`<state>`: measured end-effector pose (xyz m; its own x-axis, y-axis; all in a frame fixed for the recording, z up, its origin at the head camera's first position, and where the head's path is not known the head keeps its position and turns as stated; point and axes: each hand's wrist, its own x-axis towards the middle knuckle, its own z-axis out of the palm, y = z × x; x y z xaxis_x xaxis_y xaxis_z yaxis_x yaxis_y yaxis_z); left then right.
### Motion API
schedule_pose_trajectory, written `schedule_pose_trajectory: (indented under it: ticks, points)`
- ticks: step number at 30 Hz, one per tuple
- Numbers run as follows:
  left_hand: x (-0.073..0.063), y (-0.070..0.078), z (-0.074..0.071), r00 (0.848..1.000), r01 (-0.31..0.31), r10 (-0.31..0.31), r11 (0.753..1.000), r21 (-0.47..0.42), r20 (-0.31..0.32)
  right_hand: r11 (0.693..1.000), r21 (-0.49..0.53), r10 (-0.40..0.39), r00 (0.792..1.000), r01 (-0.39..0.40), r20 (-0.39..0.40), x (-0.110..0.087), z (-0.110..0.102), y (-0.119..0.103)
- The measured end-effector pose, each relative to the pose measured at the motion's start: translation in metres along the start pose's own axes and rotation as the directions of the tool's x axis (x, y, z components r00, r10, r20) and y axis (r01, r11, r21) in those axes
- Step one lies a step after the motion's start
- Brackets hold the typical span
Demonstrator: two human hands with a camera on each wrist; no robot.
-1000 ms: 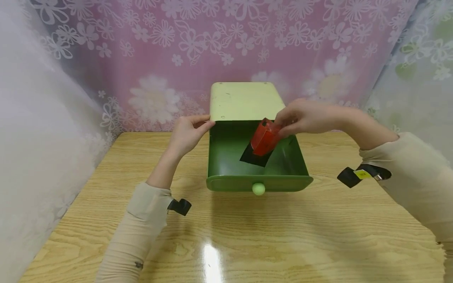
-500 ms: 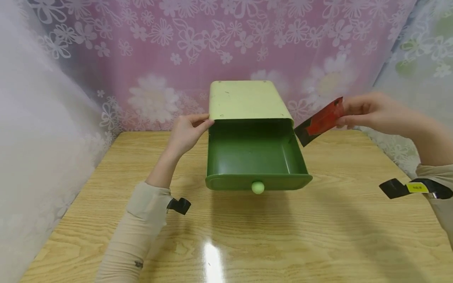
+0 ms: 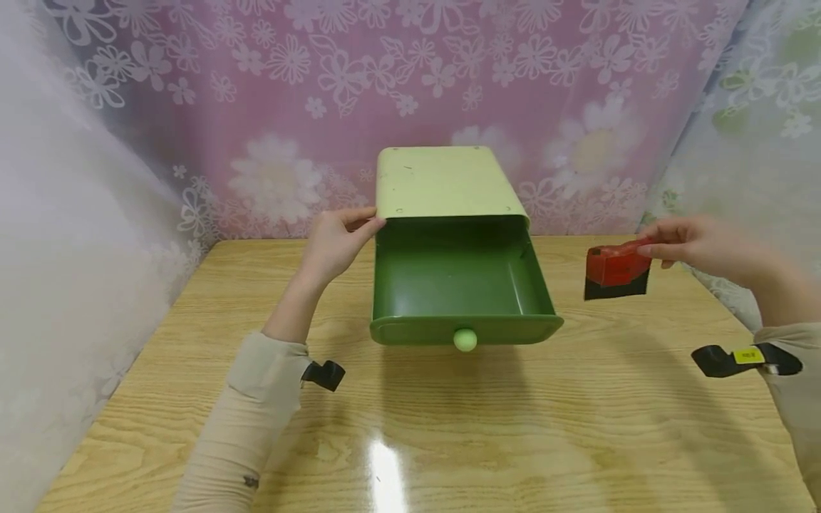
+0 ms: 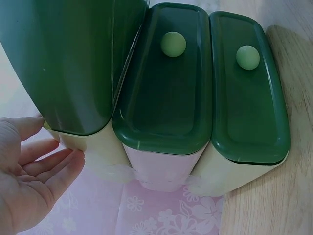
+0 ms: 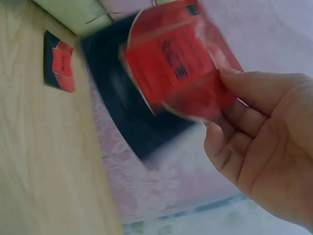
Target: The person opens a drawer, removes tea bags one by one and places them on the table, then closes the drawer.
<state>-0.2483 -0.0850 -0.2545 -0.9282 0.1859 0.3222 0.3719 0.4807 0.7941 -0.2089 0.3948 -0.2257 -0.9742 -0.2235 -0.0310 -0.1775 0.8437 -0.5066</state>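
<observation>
A pale green drawer cabinet (image 3: pixel 449 182) stands at the back of the table, its top drawer (image 3: pixel 463 330) pulled out towards me. My left hand (image 3: pixel 333 246) touches the cabinet's upper left front corner. In the left wrist view the left hand (image 4: pixel 36 171) has fairly straight fingers, with fingertips against the cabinet's side by the green drawer. To the right of the cabinet, my right hand (image 3: pixel 718 249) pinches a red and black packet (image 3: pixel 617 269) by its red end, above the table. The same packet (image 5: pixel 164 63) looks blurred in the right wrist view.
A second red and black packet (image 5: pixel 59 63) lies on the table near the cabinet in the right wrist view. Two lower drawers with round knobs, one drawer (image 4: pixel 166 107) and another drawer (image 4: pixel 249 112), are pushed in. A pink floral curtain (image 3: pixel 308 128) hangs behind.
My right hand has carried the packet from over the pulled-out drawer to the right, beyond the cabinet, then slightly lower. The left hand has stayed at the cabinet's corner.
</observation>
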Motion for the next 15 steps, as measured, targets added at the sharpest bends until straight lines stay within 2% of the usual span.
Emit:
schedule_pose_trajectory:
  ticks: [5,11,15]
  points:
    - [-0.001,-0.002,-0.001,1.0,-0.005,0.005,1.0,0.002,-0.004,0.993,0.115,0.0,1.0,-0.004,0.028,0.007,0.02,0.019]
    - [-0.001,-0.001,-0.001,1.0,-0.01,0.01,1.0,0.0,-0.007,0.983,0.18,0.037,0.999,-0.033,-0.02,0.018,0.04,0.038]
    - [0.0,0.0,0.0,1.0,-0.002,0.002,1.0,0.004,-0.001,0.98,0.189,0.07,0.997,-0.06,-0.046,0.027,0.049,0.051]
